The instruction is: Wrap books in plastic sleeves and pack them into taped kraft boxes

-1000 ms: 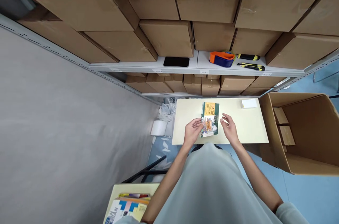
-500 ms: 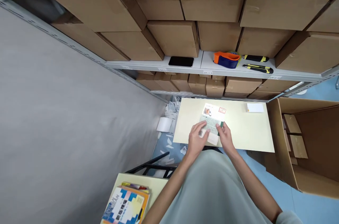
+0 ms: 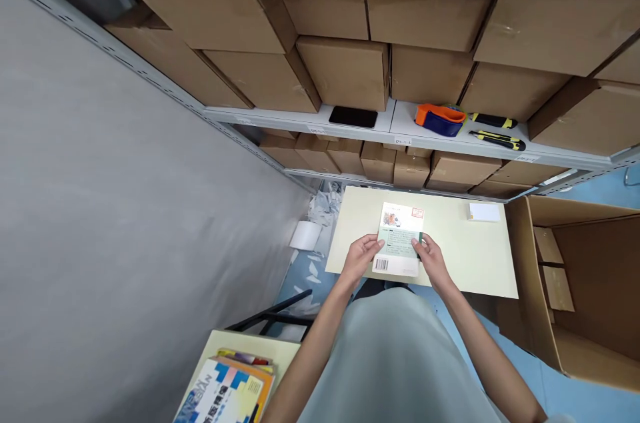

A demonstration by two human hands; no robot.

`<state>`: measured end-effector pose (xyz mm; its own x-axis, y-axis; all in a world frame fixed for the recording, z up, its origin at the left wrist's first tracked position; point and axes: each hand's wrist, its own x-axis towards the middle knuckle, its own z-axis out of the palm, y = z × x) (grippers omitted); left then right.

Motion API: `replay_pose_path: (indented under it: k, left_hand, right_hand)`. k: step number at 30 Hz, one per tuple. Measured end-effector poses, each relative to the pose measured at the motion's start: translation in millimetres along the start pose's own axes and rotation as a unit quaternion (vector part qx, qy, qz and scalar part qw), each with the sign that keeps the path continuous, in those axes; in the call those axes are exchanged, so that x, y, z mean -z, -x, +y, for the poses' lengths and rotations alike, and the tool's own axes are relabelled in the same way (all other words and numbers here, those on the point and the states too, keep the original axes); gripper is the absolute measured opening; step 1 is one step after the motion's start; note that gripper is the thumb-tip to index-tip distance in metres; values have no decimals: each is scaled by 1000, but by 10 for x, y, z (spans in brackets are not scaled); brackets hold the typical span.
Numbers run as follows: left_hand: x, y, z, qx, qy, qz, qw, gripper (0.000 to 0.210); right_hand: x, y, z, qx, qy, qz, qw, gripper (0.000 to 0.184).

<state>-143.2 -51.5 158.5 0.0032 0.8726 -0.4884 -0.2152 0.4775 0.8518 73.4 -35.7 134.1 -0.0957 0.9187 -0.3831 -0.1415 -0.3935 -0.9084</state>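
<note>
A book [image 3: 399,241] with a white and pale green cover is held over the near edge of the cream table [image 3: 460,256]. Its barcode, at the lower left, and a small red stamp at the upper right face me. My left hand [image 3: 361,255] pinches the book's left edge, thumb on top. On the opposite edge my right hand [image 3: 431,257] grips it, with the thumb on the cover and the fingers partly hidden underneath.
A small white box [image 3: 483,212] lies at the table's far right. Beside the table stands a large open carton [image 3: 595,276]. A stack of books [image 3: 227,389] rests on a side table at lower left. The shelf holds a phone [image 3: 353,117], tape dispenser [image 3: 441,119], cutters [image 3: 498,139] and boxes.
My left hand has slid off the cover to the book's left edge, uncovering the barcode and text. The book is now straighter and lies flatter to my view. The camera view has shifted slightly.
</note>
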Motion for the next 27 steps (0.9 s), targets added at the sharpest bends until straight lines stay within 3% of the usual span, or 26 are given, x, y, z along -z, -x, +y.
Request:
replay_pose_path:
  k: [4,8,11,15,18,20,21,24,26,27]
  left_hand:
    - [91,-65,-50,-66,-22,61,996,57]
    - [90,-28,-78,-125,-104,118,980,40]
    - [53,76,-100,-210,-186,104,954,28]
    - [150,118,-136,-296,-245,42,922,26]
    - [411,-6,-120,-280,-236,75,928,33]
    - [629,-125,-75,-227,-197,125,946,47]
    - [732,-179,-43,-186,-163,119,962,54]
    - [973,-284,62,-56,-48,-19,997,63]
    - [1075,-311,118,-21,-8,-93,995,63]
    - [1115,-321,136,-21,-5,-104,994,62]
  right_hand:
    - [-120,-87,107,43,84,89,992,70]
    - [-511,16,90,42,62,16,997,72]
    - [-864,84,52,58,36,-8,998,68]
    - [-1066,44,-17,83,40,61,994,55]
    - [-1031,19,-109,66,40,51,996,57]
    - [-1006,42,-177,39,31,16,999,60]
    - [-1005,61,-206,25,23,2,999,62]
    - [-1046,109,-249,1,-1,-16,1000,65]
    - [-1076,105,-239,2,-5,-20,1000,65]
    - [-1081,90,-226,7,2,-25,1000,63]
